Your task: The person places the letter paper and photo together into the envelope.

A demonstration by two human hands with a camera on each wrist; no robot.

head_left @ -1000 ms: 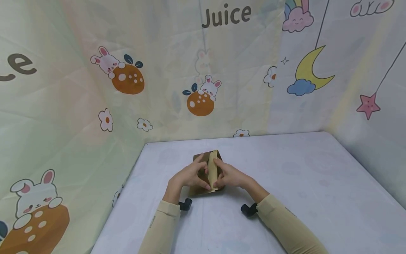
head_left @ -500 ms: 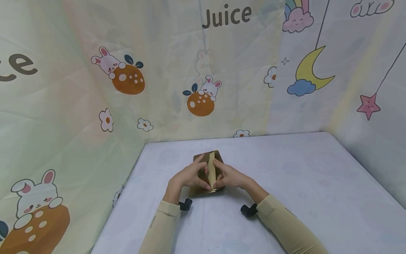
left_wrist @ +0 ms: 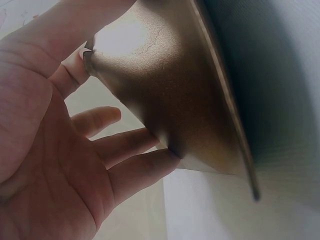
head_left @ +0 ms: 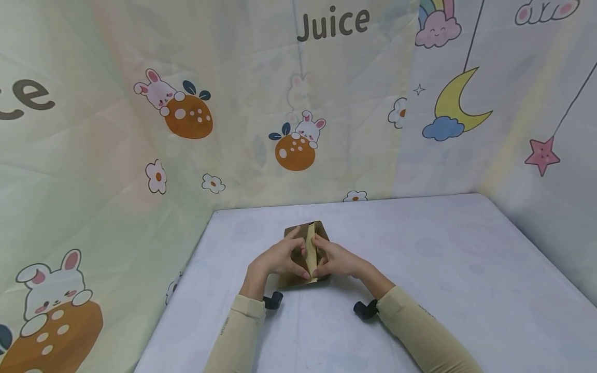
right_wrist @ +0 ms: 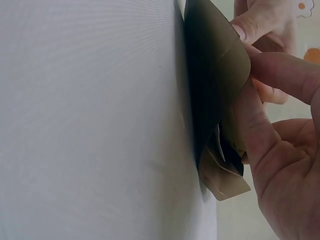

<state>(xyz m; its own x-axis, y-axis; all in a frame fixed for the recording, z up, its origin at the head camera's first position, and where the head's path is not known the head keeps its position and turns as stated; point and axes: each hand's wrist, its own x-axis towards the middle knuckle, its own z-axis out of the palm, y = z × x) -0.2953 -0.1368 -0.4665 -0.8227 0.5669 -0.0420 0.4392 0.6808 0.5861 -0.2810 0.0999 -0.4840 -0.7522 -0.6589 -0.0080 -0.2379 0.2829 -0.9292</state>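
A folded piece of brown paper [head_left: 294, 281] stands on the table in the head view, with a pale upright flap [head_left: 310, 254] along its middle. My left hand [head_left: 280, 258] holds the left part, thumb near the front edge and fingers spread toward the back. In the left wrist view, its fingertips [left_wrist: 167, 156] meet the edge of the brown paper [left_wrist: 165, 80]. From the right side, my right hand [head_left: 342, 258] pinches the flap. The right wrist view shows its fingers [right_wrist: 280, 72] on the curved brown panel [right_wrist: 220, 57], above loose folded ends [right_wrist: 225, 185].
The white table [head_left: 420, 269] spreads around the paper on all sides. A printed cloth backdrop [head_left: 242, 119] rises behind and at both sides. Black wrist cameras [head_left: 366, 309] sit at the sleeve cuffs.
My right fingers have shifted slightly left, and the pale flap looks narrower. The left hand has hardly moved.
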